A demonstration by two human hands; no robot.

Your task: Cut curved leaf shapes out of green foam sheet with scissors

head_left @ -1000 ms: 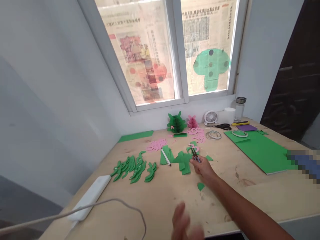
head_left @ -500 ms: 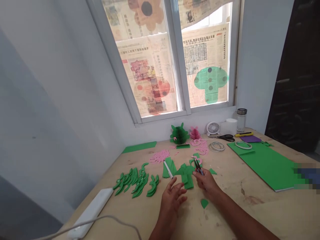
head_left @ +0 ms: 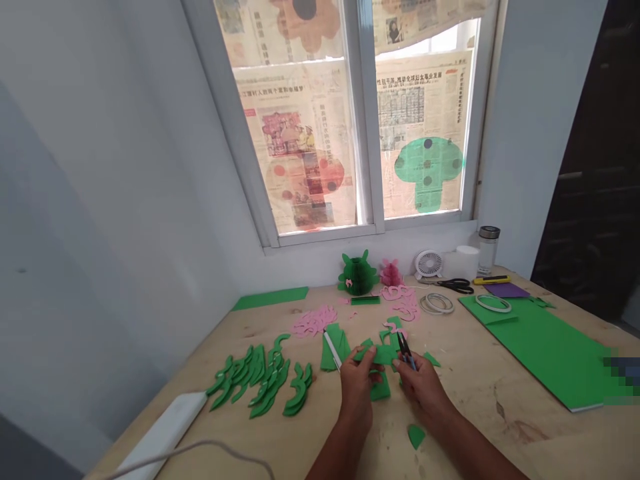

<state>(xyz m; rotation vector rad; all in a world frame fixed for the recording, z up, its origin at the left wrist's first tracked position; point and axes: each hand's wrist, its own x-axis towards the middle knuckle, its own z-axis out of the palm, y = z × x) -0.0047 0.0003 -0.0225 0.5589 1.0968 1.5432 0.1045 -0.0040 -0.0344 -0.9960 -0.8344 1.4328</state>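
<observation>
My left hand pinches the left end of a green paper piece between thumb and fingers, just above the tabletop. In my right hand is a small pair of scissors with dark blades pointing away from me and a bluish handle. My right thumb and fingertip also meet the right end of the green piece. Under the hands lies another green paper piece. A white pen rests on green sheets left of my left hand. Near my right wrist lies a small green scrap.
Curved green cutouts lie in piles on the left, with pink cutouts behind. Green and pink paper figures stand by the wall. Tape rolls, black scissors and a large green sheet are on the right. A cable crosses the front left.
My left hand has gone from open and empty to gripping the green paper piece, which is now lifted off the table. Both hands have come closer together. The view has shifted slightly.
</observation>
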